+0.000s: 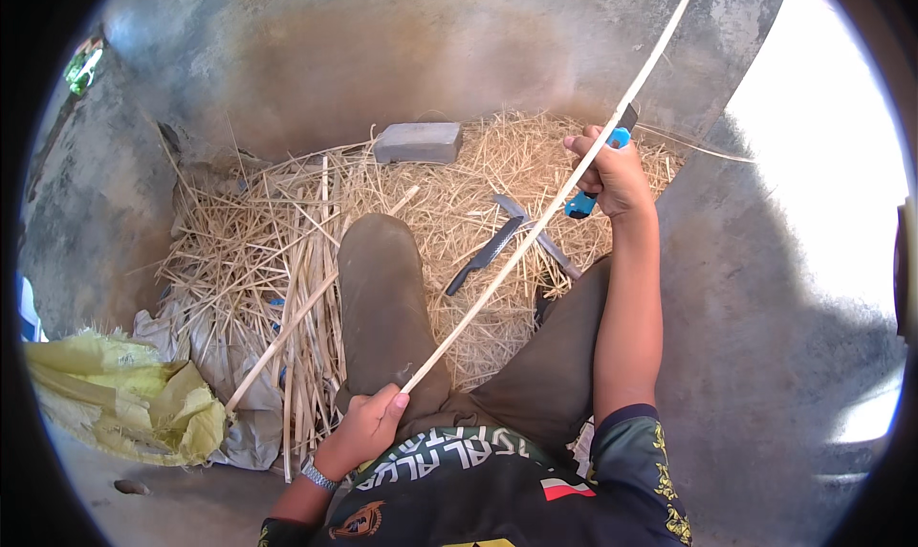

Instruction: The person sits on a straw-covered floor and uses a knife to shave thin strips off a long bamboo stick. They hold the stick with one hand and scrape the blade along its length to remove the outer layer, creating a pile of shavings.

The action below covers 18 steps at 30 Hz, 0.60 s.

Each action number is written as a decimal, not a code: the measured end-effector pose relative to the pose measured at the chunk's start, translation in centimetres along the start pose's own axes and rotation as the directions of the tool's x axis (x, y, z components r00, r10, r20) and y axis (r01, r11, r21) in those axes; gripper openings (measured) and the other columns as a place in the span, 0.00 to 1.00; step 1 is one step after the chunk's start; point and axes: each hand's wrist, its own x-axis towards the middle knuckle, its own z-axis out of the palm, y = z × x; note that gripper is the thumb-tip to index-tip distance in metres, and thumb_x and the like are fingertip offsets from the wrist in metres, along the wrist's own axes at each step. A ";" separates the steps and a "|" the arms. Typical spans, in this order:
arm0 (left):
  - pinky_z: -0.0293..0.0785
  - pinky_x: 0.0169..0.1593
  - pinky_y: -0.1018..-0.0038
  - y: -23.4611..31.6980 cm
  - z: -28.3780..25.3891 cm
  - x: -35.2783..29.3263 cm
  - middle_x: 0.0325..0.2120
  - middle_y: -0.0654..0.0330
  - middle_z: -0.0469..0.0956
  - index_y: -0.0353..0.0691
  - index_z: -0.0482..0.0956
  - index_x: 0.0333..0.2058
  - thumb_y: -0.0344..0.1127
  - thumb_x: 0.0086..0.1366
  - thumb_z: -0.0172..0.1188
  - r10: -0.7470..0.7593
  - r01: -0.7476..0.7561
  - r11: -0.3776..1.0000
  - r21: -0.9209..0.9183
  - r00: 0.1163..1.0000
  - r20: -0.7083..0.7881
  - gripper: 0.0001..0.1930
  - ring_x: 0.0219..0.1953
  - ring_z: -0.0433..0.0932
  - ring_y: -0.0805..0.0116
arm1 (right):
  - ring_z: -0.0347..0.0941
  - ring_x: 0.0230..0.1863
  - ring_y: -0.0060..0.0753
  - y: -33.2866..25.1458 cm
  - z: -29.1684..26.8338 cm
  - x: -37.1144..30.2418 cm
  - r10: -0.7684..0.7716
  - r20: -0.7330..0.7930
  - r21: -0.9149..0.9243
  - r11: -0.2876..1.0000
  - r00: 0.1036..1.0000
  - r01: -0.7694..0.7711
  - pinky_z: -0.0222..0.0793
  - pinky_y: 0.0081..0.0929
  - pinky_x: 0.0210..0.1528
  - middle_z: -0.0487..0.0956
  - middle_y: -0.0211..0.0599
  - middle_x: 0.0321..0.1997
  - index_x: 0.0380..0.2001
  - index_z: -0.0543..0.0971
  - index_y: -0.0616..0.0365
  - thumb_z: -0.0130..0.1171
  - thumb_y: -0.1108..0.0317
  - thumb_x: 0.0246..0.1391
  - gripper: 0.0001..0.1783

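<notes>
Straw (478, 188) litters the floor below a concrete wall (335, 69). The left hand (368, 427) clasps the pale stick's (508, 267) lower end; the right hand (617, 176), curled round a blue-handled knife (579, 206), has the stick crossing its fingers.

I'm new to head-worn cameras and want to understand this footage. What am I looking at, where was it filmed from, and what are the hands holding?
There is no machine here, just a person using two bare hands. A wide fisheye camera on their head looks down, so edges curve and picture left is their left.

The left hand grips the lower end of a long pale stick. The right hand holds a blue-handled knife; the stick crosses in front of this hand. Whether the blade touches it, I cannot tell.

Straw-like shavings cover the ground between the legs and beyond. On them lie a black-handled knife, a grey metal blade and a grey brick. Long strips and a yellowish sack lie to the left.
</notes>
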 end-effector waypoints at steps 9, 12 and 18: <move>0.59 0.21 0.81 3.6 0.6 3.4 0.14 0.69 0.64 0.37 0.65 0.25 0.41 0.77 0.48 -0.090 0.049 0.954 -0.296 0.988 -0.126 0.20 0.18 0.61 0.84 | 0.65 0.15 0.31 5.5 6.6 -3.0 -0.619 -0.004 -0.880 0.375 0.786 0.291 0.63 0.32 0.22 0.71 0.41 0.13 0.17 0.72 0.63 0.60 0.74 0.52 0.12; 0.58 0.21 0.81 5.9 0.5 5.7 0.16 0.69 0.64 0.38 0.65 0.26 0.41 0.78 0.47 -0.013 -0.059 0.936 -0.347 0.979 -0.203 0.19 0.18 0.60 0.84 | 0.66 0.14 0.33 6.1 8.9 -4.6 -0.589 -0.074 -0.808 0.508 0.804 0.297 0.64 0.32 0.21 0.72 0.41 0.14 0.19 0.73 0.63 0.61 0.74 0.52 0.11; 0.56 0.21 0.81 8.5 0.0 9.0 0.15 0.70 0.63 0.38 0.69 0.31 0.43 0.78 0.46 -0.035 -0.100 0.863 -0.495 0.966 -0.257 0.17 0.17 0.59 0.84 | 0.69 0.13 0.35 5.8 9.3 -4.7 -0.851 0.184 -0.773 0.184 0.492 0.607 0.63 0.32 0.17 0.72 0.36 0.15 0.18 0.73 0.54 0.63 0.76 0.52 0.12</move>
